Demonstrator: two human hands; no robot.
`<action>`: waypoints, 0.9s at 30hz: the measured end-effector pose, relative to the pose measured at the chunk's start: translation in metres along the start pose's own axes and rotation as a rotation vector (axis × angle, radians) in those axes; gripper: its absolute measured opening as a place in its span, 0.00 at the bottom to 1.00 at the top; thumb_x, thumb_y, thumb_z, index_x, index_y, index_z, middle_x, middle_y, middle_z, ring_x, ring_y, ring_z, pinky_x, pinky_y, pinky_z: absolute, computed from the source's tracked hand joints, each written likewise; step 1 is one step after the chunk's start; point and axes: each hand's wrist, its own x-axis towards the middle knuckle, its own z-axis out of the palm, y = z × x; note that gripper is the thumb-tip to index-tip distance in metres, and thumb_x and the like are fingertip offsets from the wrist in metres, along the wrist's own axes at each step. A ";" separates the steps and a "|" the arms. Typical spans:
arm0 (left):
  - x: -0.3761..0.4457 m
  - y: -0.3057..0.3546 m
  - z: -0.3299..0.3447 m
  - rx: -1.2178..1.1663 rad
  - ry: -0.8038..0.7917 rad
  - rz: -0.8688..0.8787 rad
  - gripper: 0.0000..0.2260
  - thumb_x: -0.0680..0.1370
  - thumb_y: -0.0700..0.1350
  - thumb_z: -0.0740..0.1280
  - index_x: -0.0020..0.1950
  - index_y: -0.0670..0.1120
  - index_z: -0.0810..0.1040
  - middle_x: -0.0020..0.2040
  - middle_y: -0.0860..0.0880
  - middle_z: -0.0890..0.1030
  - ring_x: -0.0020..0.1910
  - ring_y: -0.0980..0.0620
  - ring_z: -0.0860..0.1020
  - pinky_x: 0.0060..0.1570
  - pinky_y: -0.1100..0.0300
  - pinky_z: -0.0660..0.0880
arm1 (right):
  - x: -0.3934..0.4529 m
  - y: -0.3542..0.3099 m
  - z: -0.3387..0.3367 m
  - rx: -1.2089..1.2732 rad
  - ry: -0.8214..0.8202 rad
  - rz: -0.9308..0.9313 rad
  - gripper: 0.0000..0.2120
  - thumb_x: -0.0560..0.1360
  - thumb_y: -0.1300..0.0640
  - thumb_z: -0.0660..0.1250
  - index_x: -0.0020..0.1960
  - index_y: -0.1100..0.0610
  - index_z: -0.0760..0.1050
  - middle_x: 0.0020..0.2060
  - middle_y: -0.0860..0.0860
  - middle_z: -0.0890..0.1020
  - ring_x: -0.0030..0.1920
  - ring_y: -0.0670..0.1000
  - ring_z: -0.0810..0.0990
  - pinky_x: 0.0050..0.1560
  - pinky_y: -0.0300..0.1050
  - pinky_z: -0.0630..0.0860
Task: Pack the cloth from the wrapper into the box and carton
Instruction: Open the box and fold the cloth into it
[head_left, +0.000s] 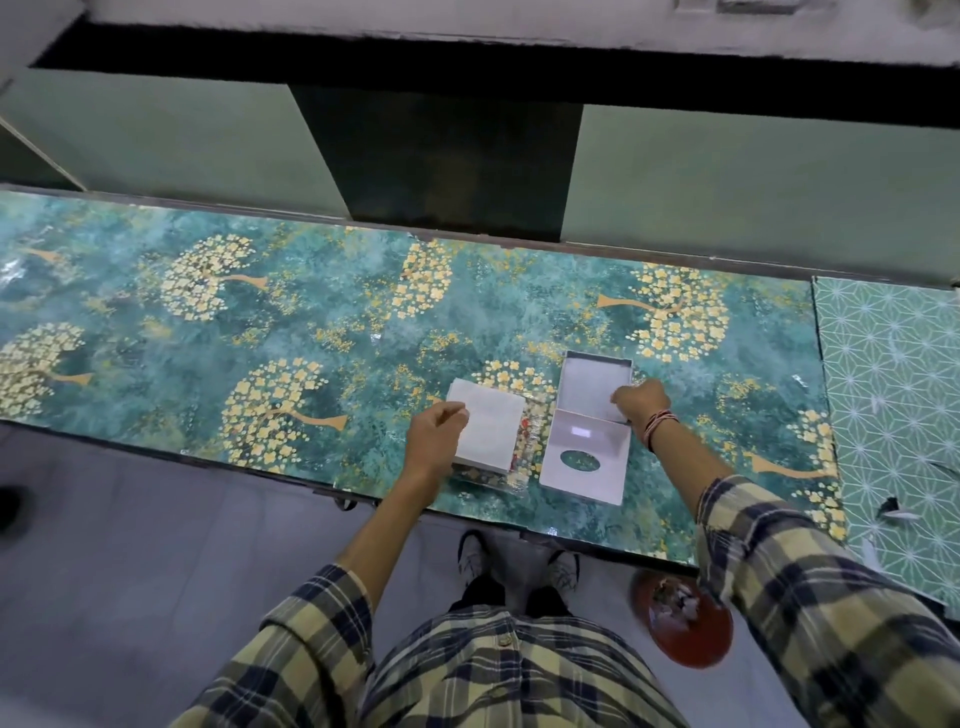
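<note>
Yellow-and-navy plaid shirt, rolled sleeves, red thread wristband (right wrist), pale sneakers

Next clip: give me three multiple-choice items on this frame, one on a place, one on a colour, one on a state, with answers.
1. Where is the right hand?
A. at the open white box
B. on the floor
C. on the red bowl

2. What colour is the folded cloth?
A. black
B. white
C. orange

3. What state is the box's windowed lid in?
A. shut
B. missing
C. flipped open

Answers: 1 A, its fingers reach into the box; 2 B, a white square under the left hand; 3 C, the lid lies flat toward the person.
</note>
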 end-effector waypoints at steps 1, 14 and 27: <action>0.002 -0.002 -0.001 0.017 0.019 0.001 0.10 0.81 0.43 0.69 0.60 0.42 0.82 0.55 0.47 0.83 0.58 0.44 0.80 0.58 0.48 0.78 | -0.008 -0.004 0.000 -0.047 0.032 -0.029 0.05 0.75 0.64 0.65 0.47 0.65 0.70 0.46 0.63 0.77 0.45 0.60 0.76 0.42 0.52 0.71; 0.034 -0.015 -0.011 0.237 -0.036 -0.173 0.28 0.76 0.48 0.74 0.72 0.37 0.71 0.61 0.37 0.77 0.53 0.43 0.76 0.45 0.54 0.70 | -0.133 -0.035 0.096 -0.831 -0.451 -0.783 0.23 0.80 0.62 0.62 0.75 0.60 0.70 0.69 0.61 0.77 0.69 0.64 0.72 0.66 0.55 0.72; 0.051 -0.009 -0.014 0.296 -0.172 -0.212 0.15 0.71 0.41 0.78 0.55 0.37 0.82 0.53 0.39 0.85 0.45 0.42 0.83 0.34 0.54 0.77 | -0.120 -0.021 0.107 -0.851 -0.502 -0.679 0.17 0.78 0.58 0.68 0.66 0.59 0.75 0.62 0.62 0.81 0.63 0.64 0.76 0.60 0.54 0.77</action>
